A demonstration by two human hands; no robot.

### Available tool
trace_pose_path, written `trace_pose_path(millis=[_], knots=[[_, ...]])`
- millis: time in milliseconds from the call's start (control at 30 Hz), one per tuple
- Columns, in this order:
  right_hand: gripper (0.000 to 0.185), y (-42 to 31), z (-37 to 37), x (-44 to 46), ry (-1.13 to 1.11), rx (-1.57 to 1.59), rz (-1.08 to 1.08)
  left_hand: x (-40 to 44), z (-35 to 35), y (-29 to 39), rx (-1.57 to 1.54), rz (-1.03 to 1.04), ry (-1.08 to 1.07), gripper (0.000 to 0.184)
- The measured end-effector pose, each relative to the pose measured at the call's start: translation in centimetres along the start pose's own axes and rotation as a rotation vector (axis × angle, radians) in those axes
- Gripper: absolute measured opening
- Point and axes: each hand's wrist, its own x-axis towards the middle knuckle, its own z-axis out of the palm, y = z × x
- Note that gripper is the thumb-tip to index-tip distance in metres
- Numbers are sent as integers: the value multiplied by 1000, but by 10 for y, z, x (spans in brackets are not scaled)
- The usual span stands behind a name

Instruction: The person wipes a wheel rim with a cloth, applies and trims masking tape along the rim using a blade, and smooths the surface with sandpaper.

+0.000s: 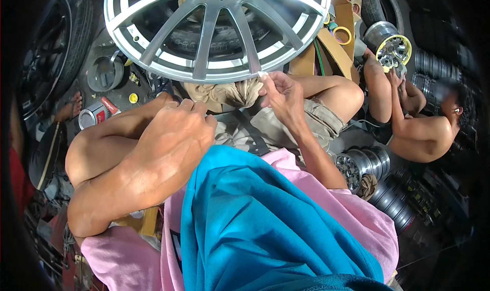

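Observation:
A large silver alloy wheel (204, 41) with split spokes stands in front of me, its lower edge above my lap. My right hand (282, 94) pinches a small white scrap (263, 74) between thumb and forefinger, close to the wheel's lower rim; whether the scrap touches the rim I cannot tell. My left hand (178, 125) is closed, knuckles up, just below the rim and to the left. Its fingertips are hidden, so anything inside does not show. A bunched beige cloth (224, 92) lies under the wheel, between my legs.
At left are a tyre (76, 41), a metal pot (105, 72), a paint can (93, 116) and a small yellow cap (133, 98). A cardboard box (334, 51) with tape rolls is at right. Beyond, another person (423, 133) holds a yellow-edged wheel (393, 51); stacked wheels (365, 163) sit nearby.

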Motion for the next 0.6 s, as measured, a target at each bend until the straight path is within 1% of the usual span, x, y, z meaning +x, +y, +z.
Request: trace_pose_path(millis=[100, 133, 167, 233, 267, 333, 367, 400, 433, 500, 533, 567, 600], knots=[[30, 0, 6, -4, -50, -7, 13, -2, 0, 0, -20, -10, 15, 19], [30, 0, 5, -4, -56, -5, 11, 0, -1, 2, 39, -19, -32, 18], [29, 0, 2, -3, -23, 13, -3, 2, -3, 3, 99, -31, -79, 18], [29, 7, -4, 2, 19, 36, -9, 2, -5, 3, 99, -14, -62, 17], [29, 8, -5, 4, 0, 50, -24, 1, -7, 2, 101, 8, -44, 16], [31, 4, 0, 0, -2, -53, 76, -5, -1, -2, 102, -1, -6, 15], [32, 5, 5, -2, -38, -66, 71, -8, 5, -7, 19, 73, 98, 15], [31, 4, 9, -7, -92, -30, 0, -11, 5, -10, -63, 151, 202, 15], [31, -1, 13, -11, -133, -41, -3, -13, 0, -9, -18, 37, -40, 22], [31, -13, 18, -17, -189, -47, -22, -7, -8, -7, 34, -25, -56, 24], [28, -16, 17, -19, -246, -70, -80, -2, -10, -5, 67, -71, -78, 26], [25, -20, 17, -21, -299, -94, -137, 5, -5, -4, 123, -135, 22, 27], [25, -28, 16, -25, -308, -87, -149, 9, -5, -5, 134, -144, 25, 27]])
